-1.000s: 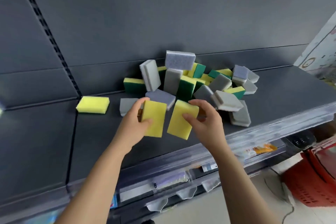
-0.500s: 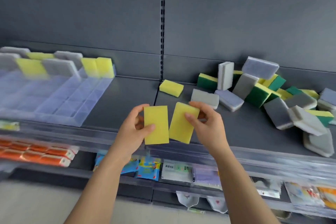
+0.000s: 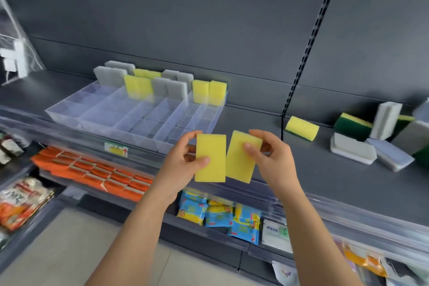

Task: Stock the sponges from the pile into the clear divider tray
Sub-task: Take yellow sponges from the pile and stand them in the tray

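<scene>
Two yellow sponges are being held up side by side in front of the shelf (image 3: 325, 183) edge. One yellow sponge (image 3: 210, 158) is pinched in the left hand (image 3: 181, 165), the fingers (image 3: 204, 160) curled round its edges, thumb on the face. A second yellow sponge (image 3: 241, 158) is gripped the same way in the right hand (image 3: 274, 160), tilted slightly. Neither has been put in place yet.

Over to the left, the clear divider tray (image 3: 97, 109) is only partly stocked. Upright rows of grey and yellow sponges (image 3: 170, 88) are seen along its back compartments, while the compartments toward the front are seen bare. So a start has been made, and plenty of room is left.

On the right, well apart from the tray, the pile (image 3: 371, 137) of grey and green-backed sponges is waiting on the shelf, cut off by the frame edge, so its full count cannot be told. A loose yellow sponge (image 3: 301, 127) is lying between pile and tray.

By the look of it, less than half is done: these two are to be slotted in, and many more trips are called for.
</scene>
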A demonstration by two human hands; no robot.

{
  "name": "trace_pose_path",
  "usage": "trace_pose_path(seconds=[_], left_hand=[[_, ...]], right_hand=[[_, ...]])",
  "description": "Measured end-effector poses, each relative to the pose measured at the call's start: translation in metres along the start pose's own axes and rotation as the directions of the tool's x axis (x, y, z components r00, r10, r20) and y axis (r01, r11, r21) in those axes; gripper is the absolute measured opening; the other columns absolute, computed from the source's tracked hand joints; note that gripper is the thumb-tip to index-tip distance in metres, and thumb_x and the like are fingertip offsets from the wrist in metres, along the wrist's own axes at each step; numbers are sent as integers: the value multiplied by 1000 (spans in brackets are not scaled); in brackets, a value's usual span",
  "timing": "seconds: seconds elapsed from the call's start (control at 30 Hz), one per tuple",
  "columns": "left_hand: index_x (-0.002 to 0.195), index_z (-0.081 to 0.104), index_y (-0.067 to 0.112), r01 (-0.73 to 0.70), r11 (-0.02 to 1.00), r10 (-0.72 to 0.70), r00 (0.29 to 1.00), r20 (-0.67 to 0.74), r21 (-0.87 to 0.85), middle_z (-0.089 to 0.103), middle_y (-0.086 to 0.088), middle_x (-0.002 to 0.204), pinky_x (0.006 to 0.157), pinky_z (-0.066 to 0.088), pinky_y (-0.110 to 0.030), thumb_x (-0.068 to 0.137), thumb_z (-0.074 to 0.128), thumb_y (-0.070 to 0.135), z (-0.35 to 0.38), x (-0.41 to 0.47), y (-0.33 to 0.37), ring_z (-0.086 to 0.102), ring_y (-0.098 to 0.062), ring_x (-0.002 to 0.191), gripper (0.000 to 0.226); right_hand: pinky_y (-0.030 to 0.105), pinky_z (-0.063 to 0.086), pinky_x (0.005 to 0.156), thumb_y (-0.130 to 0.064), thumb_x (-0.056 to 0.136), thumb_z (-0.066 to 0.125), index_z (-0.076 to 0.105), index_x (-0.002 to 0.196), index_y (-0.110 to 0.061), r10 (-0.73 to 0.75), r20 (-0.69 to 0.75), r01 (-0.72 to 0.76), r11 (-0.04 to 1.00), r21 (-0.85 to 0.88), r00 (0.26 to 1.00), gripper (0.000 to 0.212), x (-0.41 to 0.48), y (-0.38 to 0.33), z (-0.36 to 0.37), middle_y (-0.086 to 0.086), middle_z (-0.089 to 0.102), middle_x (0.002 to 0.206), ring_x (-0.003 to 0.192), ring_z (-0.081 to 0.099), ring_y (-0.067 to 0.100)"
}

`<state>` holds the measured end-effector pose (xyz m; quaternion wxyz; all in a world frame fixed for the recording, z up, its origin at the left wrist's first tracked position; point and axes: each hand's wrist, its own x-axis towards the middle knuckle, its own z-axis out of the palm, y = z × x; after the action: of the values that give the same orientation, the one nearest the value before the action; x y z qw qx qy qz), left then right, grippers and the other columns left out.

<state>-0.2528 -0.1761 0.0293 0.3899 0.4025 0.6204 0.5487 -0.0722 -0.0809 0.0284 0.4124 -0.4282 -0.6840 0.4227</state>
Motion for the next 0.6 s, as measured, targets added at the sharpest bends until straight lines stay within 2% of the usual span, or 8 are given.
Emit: trace_pose_path(seconds=[0.1, 0.27, 0.47, 0.6], left_hand=[[119, 49, 37, -21, 1000, 21, 1000, 7, 20, 64, -4, 106, 83, 54, -38, 84, 66, 6, -33, 13, 0, 62, -20, 99, 50], [111, 50, 40, -50, 998, 50, 999, 21, 46, 63, -3, 108, 82, 55, -39, 85, 66, 12, -69, 42, 3, 61, -21, 99, 42], [102, 47, 42, -98, 992, 99, 995, -6, 81, 59, -3, 110, 81, 53, -41, 83, 66, 8, -86, 95, 9, 59, -22, 99, 43], [114, 43, 44, -160, 975, 167, 985, -35, 152, 57, -2, 109, 81, 54, -42, 83, 64, 6, -91, 138, 18, 58, -20, 98, 54]], right_hand=[[9, 46, 65, -24, 86, 68, 64, 110, -27, 4, -14, -4, 1000, -1, 1000, 25, 7, -10, 32, -7, 64, 92, 79, 56, 5], [10, 45, 65, -24, 85, 69, 64, 110, -26, -3, -20, 2, 1000, -17, 1000, 25, 28, -24, 68, -12, 63, 85, 74, 56, 2], [15, 46, 68, -22, 84, 70, 64, 108, -26, -30, -63, 27, 999, -39, 998, 26, 78, -32, 84, -10, 64, 86, 76, 56, 6], [25, 49, 76, -20, 83, 70, 63, 109, -26, -89, -127, 77, 993, -95, 988, 27, 124, -34, 89, -5, 64, 95, 82, 57, 11]])
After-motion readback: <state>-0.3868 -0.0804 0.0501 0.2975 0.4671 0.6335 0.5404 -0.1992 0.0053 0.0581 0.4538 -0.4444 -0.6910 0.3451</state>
